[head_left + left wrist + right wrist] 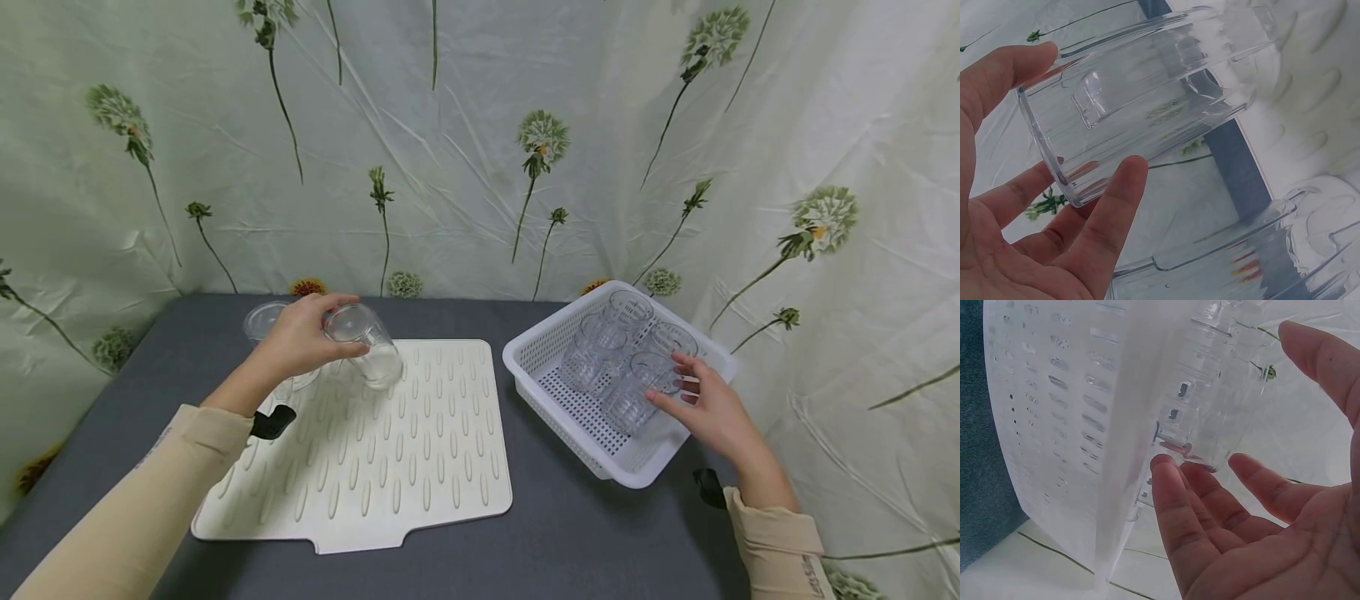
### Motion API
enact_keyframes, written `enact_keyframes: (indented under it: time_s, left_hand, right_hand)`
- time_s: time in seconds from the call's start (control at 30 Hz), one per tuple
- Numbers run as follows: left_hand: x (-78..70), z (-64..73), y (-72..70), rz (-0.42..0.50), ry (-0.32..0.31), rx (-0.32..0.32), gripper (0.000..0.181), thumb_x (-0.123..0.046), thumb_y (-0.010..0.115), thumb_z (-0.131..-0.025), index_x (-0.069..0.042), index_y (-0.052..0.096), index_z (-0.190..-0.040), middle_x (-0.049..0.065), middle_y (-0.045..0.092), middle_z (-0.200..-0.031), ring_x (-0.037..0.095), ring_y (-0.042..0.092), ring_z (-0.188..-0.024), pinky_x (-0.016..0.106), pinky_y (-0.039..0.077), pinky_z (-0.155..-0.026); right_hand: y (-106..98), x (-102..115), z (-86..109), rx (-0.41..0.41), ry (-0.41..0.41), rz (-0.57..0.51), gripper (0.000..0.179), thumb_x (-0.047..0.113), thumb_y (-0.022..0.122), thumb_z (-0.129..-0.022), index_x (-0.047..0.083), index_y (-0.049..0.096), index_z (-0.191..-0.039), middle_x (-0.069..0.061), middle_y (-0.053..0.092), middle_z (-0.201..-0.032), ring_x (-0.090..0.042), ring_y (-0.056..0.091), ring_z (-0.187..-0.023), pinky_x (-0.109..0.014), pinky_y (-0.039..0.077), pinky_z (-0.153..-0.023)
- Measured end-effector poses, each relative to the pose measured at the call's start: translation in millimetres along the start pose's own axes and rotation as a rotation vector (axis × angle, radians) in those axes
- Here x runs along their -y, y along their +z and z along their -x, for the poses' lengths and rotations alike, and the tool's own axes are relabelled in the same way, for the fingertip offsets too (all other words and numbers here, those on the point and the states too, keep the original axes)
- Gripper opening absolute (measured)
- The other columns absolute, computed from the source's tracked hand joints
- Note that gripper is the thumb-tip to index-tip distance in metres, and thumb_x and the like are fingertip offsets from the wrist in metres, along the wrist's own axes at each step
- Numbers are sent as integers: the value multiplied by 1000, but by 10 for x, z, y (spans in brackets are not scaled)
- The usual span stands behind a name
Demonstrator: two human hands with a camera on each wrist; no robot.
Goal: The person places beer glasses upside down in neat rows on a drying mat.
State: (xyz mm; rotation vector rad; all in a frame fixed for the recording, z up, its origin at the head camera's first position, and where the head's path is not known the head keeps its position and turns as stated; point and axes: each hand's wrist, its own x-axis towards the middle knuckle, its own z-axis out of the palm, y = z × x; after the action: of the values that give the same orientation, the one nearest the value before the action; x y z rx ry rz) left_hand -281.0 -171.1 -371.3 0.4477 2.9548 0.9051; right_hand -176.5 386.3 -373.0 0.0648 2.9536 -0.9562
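My left hand grips a clear glass between thumb and fingers near its base. The glass is tilted, its other end low over the white ribbed drying mat. Another clear glass stands at the mat's far left, partly hidden behind that hand; part of it shows low in the left wrist view. My right hand reaches over the rim of the white basket. Its fingers are spread and loosely bent beside a clear glass, fingertips right at it, not closed round it.
Several clear glasses, such as one at the back, stand in the perforated basket. The dark grey table runs under mat and basket. Behind it hangs a pale curtain printed with dandelions.
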Motion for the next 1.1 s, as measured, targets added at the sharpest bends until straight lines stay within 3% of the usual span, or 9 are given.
enact_keyframes:
  time_s: [0.47,0.93,1.1]
  left_hand:
    - [-7,-21,-19,-31,-28,47,83,-38,87,-90,-9,51,-159,31,52,-150,50,55,-132,70,50,-100]
    - [-71,-116,55,-41,-40,79,86,-38,85,-92,-7,46,-162,33,46,-157,56,48,-141,72,48,-107]
    - [-66,-127,82,-50,-34,63,85,-37,86,-92,-6,46,-161,33,49,-152,54,55,-133,70,50,-103]
  right_hand:
    - [18,-22,-54,24,2,8,93,35,73,-103,-14,21,-164,-44,42,-154,-62,52,-133,-71,50,-108]
    - [31,-24,-84,5,4,52,93,36,75,-102,-16,26,-161,-41,50,-145,-58,58,-127,-67,55,-102]
    - [50,-4,-103,4,1,58,94,38,76,-101,-16,28,-160,-39,53,-141,-54,60,-124,-63,57,-99]
